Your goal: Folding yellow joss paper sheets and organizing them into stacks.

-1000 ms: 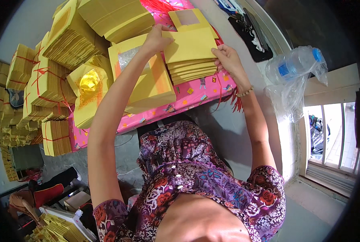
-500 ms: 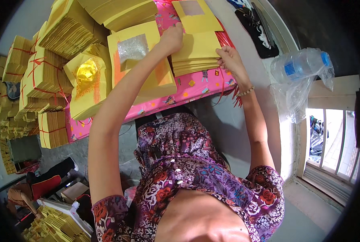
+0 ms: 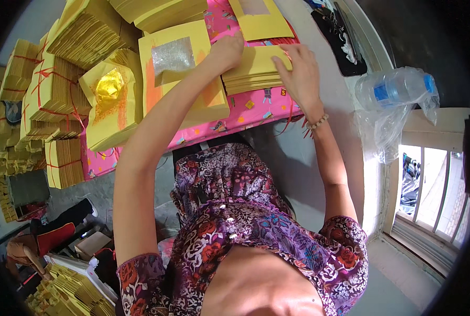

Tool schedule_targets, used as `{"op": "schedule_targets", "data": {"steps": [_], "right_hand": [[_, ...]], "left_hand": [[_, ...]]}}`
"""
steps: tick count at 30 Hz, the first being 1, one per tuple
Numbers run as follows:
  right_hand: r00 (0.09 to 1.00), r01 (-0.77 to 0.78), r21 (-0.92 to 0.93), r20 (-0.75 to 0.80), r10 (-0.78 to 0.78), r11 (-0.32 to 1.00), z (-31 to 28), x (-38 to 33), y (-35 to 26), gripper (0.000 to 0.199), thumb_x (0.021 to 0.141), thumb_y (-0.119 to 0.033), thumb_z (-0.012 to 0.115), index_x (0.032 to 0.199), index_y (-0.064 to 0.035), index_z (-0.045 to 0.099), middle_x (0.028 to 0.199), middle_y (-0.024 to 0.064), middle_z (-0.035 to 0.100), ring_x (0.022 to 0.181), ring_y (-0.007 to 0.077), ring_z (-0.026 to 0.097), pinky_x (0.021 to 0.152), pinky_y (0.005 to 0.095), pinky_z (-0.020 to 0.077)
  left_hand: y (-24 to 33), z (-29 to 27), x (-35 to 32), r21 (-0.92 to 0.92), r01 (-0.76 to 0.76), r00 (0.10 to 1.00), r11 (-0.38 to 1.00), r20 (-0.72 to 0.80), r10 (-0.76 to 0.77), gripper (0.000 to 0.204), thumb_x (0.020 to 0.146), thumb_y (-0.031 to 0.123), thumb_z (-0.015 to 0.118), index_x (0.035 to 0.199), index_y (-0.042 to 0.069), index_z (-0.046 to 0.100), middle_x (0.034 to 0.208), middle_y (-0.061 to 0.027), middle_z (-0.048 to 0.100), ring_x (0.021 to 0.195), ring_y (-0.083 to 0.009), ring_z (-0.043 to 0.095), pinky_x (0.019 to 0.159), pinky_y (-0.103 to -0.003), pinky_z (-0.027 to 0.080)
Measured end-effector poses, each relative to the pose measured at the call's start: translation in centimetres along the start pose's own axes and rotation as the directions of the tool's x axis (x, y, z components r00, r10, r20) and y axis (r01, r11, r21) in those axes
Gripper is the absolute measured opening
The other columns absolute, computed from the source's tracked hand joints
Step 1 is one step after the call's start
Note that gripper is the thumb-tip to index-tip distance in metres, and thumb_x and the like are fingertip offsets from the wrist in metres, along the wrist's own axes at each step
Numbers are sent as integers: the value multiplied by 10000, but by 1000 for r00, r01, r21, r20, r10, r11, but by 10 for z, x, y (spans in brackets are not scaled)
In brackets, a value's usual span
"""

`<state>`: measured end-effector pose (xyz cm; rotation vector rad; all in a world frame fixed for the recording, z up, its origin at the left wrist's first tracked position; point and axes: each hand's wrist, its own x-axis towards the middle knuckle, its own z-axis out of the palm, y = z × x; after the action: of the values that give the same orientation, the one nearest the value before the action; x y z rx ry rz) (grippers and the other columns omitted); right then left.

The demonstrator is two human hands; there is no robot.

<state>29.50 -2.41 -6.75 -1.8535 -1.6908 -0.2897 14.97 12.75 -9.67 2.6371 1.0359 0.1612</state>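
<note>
A small stack of yellow paper sheets [image 3: 258,73], its layered near edges showing, lies in front of me on a pink patterned cover. My left hand [image 3: 227,51] rests at the stack's far left corner, fingers curled in on the paper; their tips are partly hidden. Over the right end of the stack lies my right hand [image 3: 302,71], thumb and fingers apart, touching the top sheet. Just left of the stack is a thicker yellow pile [image 3: 200,39] with a silver foil square [image 3: 172,59] and orange marks. Beyond it sits another yellow sheet [image 3: 261,23] with a pale square.
Yellow paper with gold foil [image 3: 110,89] lies further left, beside tall bundles [image 3: 53,92] tied with red string. The pink-covered table [image 3: 250,113] ends near my body. At right are a plastic bottle in a clear bag [image 3: 393,92] and a barred window [image 3: 429,184].
My right hand has gone from pinching the stack's right edge to lying over its top, thumb spread. The left hand stays at the far left corner. The view has shifted slightly.
</note>
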Motion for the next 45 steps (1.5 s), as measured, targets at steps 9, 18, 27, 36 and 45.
{"op": "schedule_targets", "data": {"steps": [9,18,27,36,45], "right_hand": [[925,138,25,354,-138,990,29,-5,4,325,894,-348,493,1071,-114,631,1021,102,593,983,277,547,891,444,344],[921,104,80,369,-126,991,32,-1,10,316,904,-340,480,1062,-109,626,1046,101,586,990,282,544,885,433,351],[964,190,94,170,-204,977,27,18,4,338,917,-340,489,1061,-67,627,1026,112,606,1019,280,545,942,462,327],[874,299,526,184,-450,796,-18,24,-74,264,803,-263,664,956,-50,638,926,103,605,895,289,569,797,374,440],[765,409,519,253,-592,751,-6,12,-104,300,745,-304,709,907,-57,653,865,69,590,816,243,572,709,356,463]], "left_hand": [[9,-2,-9,211,-76,955,975,-267,132,374,705,-12,544,1067,-57,460,976,-257,569,992,-387,509,817,-452,457],[10,-50,-58,-224,-142,971,964,-223,92,320,786,24,541,1103,-12,516,990,-189,608,951,-345,589,827,-404,465],[-29,-84,-157,-453,-92,982,887,-188,6,213,856,80,557,1052,-3,558,960,-111,626,878,-219,609,771,-345,489],[-49,-111,-225,-364,-50,993,930,-118,7,352,757,114,701,1068,27,560,1009,-97,584,947,-250,566,865,-342,446],[-43,-104,-238,-331,-3,989,944,-142,-47,477,644,39,739,1082,59,551,1004,-95,542,1001,-299,509,876,-371,413]]}}
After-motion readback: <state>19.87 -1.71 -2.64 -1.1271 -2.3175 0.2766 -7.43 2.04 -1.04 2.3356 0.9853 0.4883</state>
